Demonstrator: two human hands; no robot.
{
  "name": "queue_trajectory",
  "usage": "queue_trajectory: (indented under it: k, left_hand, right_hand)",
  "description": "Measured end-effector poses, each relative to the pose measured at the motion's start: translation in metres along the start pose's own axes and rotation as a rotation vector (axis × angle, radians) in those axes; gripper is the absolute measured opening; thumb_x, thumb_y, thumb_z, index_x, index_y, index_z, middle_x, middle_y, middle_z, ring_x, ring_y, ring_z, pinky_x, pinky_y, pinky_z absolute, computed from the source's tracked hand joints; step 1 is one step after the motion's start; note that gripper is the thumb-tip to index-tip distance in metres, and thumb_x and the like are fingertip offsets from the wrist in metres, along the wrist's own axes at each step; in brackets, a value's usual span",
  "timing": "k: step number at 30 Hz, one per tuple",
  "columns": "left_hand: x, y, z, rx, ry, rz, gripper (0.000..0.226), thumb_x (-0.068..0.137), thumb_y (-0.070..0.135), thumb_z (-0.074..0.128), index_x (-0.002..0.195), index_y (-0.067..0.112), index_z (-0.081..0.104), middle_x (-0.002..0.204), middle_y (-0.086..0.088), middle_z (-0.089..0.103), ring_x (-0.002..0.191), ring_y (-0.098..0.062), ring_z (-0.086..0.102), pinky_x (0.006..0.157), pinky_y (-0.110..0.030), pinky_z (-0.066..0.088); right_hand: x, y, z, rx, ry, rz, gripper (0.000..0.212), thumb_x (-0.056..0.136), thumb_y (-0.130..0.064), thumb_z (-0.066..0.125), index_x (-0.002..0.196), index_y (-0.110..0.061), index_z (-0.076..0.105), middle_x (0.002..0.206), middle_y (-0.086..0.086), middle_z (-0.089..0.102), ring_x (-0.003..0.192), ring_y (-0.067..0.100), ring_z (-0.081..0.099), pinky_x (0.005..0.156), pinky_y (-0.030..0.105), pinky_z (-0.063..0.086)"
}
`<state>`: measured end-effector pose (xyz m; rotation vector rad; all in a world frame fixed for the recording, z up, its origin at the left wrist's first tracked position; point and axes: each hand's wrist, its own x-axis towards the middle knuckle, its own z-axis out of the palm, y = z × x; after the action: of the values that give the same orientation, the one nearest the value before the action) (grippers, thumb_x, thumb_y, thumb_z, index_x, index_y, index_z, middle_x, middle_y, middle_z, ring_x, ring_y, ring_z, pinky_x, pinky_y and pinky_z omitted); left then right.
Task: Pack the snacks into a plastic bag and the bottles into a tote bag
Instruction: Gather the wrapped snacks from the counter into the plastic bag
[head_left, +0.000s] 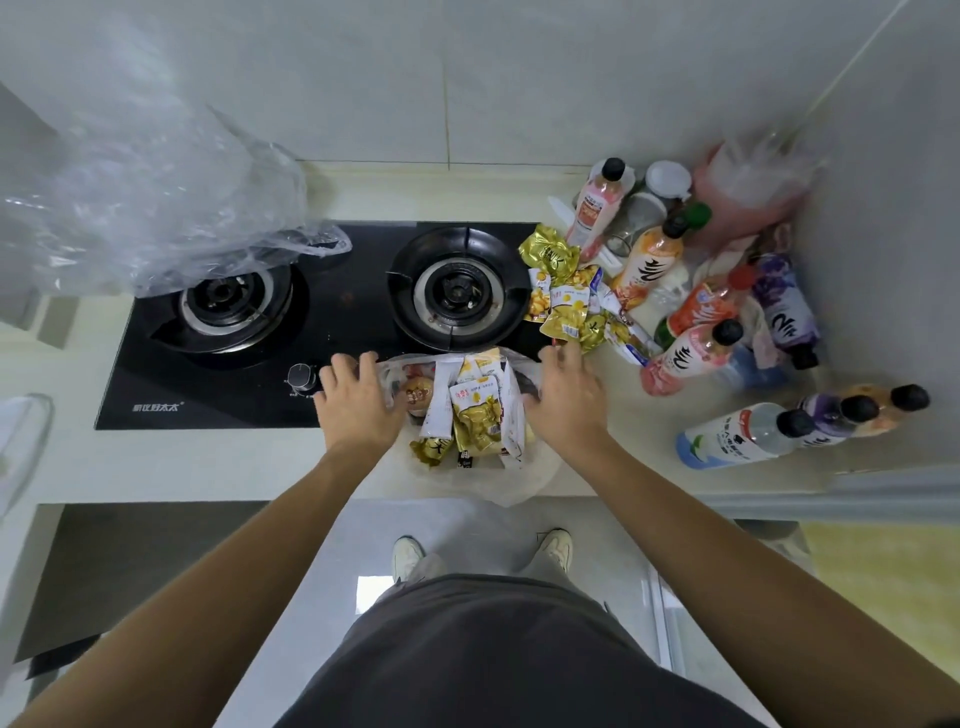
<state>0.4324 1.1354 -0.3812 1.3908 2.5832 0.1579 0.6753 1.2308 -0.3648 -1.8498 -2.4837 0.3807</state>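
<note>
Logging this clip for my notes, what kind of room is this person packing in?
Most likely a home kitchen: a two-burner gas stove is set into a pale countertop against a tiled wall.

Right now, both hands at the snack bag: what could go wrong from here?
1. The plastic bag lies at the counter's front edge with packets poking out of its mouth; tugging it could spill them to the floor.
2. The right hand must reach the loose snacks beside leaning bottles; a sweep could topple them.
3. The left hand is close to the stove knob and might bump it.
</note>
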Motion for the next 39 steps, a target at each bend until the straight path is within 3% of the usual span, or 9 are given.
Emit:
queue_trajectory:
  k: [3, 6, 13, 16, 19, 23, 29, 35, 39]
  left_hand:
    - [0.011, -0.014, 0.001, -0.098, -0.239, -0.209, 0.052, 0.087, 0.043, 0.068, 0.121, 0.010, 0.049, 0.119, -0.015, 0.056, 0.113, -0.038, 0.054, 0.088, -0.049, 0.050]
    - [0.016, -0.024, 0.001, -0.206, -0.348, -0.232, 0.017, 0.091, 0.022, 0.060, 0.090, 0.005, 0.059, 0.086, -0.014, 0.066, 0.080, -0.036, 0.062, 0.065, -0.037, 0.050]
    - [0.003, -0.005, -0.034, -0.709, -0.019, -0.045, 0.019, 0.106, 0.021, 0.045, 0.095, 0.009, 0.056, 0.074, -0.005, 0.060, 0.061, -0.014, 0.050, 0.055, -0.030, 0.040]
    - [-0.004, 0.003, -0.050, -0.763, 0.059, 0.045, 0.024, 0.107, 0.028, 0.046, 0.091, 0.013, 0.057, 0.066, -0.002, 0.057, 0.055, -0.010, 0.046, 0.052, -0.027, 0.039]
    - [-0.006, 0.004, -0.052, -0.626, -0.005, 0.022, 0.019, 0.100, 0.028, 0.052, 0.084, 0.020, 0.055, 0.065, -0.002, 0.060, 0.057, -0.017, 0.053, 0.053, -0.032, 0.040]
    - [-0.012, 0.006, -0.055, -0.459, 0.019, 0.033, 0.017, 0.085, 0.030, 0.055, 0.101, 0.024, 0.052, 0.092, 0.006, 0.058, 0.082, -0.018, 0.056, 0.064, -0.035, 0.046]
    - [-0.006, 0.027, -0.065, -0.385, 0.159, 0.302, 0.043, 0.079, 0.037, 0.050, 0.116, 0.014, 0.054, 0.113, -0.005, 0.050, 0.102, -0.026, 0.045, 0.081, -0.045, 0.045]
    - [0.015, 0.102, -0.073, -0.302, 0.142, 0.513, 0.041, 0.090, 0.032, 0.051, 0.124, 0.010, 0.056, 0.117, -0.009, 0.055, 0.107, -0.030, 0.050, 0.085, -0.047, 0.048]
    - [0.036, 0.175, -0.066, -0.310, -0.031, 0.593, 0.038, 0.095, 0.030, 0.054, 0.130, 0.015, 0.054, 0.122, -0.008, 0.053, 0.117, -0.029, 0.051, 0.090, -0.045, 0.051]
  right_hand:
    - [0.012, 0.015, 0.004, 0.125, -0.145, 0.165, 0.025, 0.095, -0.031, 0.068, 0.103, -0.009, 0.059, 0.102, 0.010, 0.063, 0.098, 0.031, 0.064, 0.070, 0.034, 0.045]
    - [0.019, 0.026, 0.012, 0.389, -0.164, 0.258, 0.025, 0.096, -0.027, 0.063, 0.078, -0.011, 0.057, 0.078, 0.007, 0.061, 0.079, 0.029, 0.066, 0.058, 0.029, 0.036]
    - [0.017, 0.001, -0.034, 0.718, 0.154, 0.122, 0.038, 0.094, -0.014, 0.052, 0.065, -0.017, 0.029, 0.060, 0.000, 0.033, 0.057, 0.015, 0.032, 0.055, 0.035, 0.024]
    - [0.016, -0.007, -0.053, 0.747, 0.262, 0.058, 0.042, 0.092, -0.010, 0.052, 0.064, -0.020, 0.023, 0.058, -0.004, 0.026, 0.054, 0.011, 0.024, 0.053, 0.033, 0.019]
    - [0.014, -0.007, -0.051, 0.608, 0.151, 0.063, 0.036, 0.091, -0.018, 0.056, 0.067, -0.018, 0.029, 0.060, -0.003, 0.033, 0.054, 0.016, 0.033, 0.052, 0.033, 0.022]
    - [0.002, -0.001, -0.046, 0.426, 0.023, 0.041, 0.019, 0.090, -0.035, 0.063, 0.091, -0.025, 0.047, 0.076, -0.006, 0.055, 0.071, 0.021, 0.057, 0.058, 0.031, 0.038]
    - [-0.009, 0.021, -0.051, 0.599, 0.179, 0.039, 0.048, 0.093, -0.061, 0.042, 0.121, -0.027, 0.060, 0.121, -0.004, 0.057, 0.112, 0.019, 0.057, 0.088, 0.041, 0.049]
    - [0.021, 0.071, -0.039, 0.402, 0.070, 0.204, 0.043, 0.096, -0.033, 0.057, 0.136, -0.016, 0.057, 0.137, 0.009, 0.052, 0.134, 0.033, 0.046, 0.109, 0.051, 0.041]
    - [0.039, 0.099, -0.023, 0.230, -0.082, 0.177, 0.058, 0.090, -0.018, 0.061, 0.145, -0.012, 0.046, 0.149, 0.013, 0.043, 0.142, 0.038, 0.036, 0.115, 0.053, 0.036]
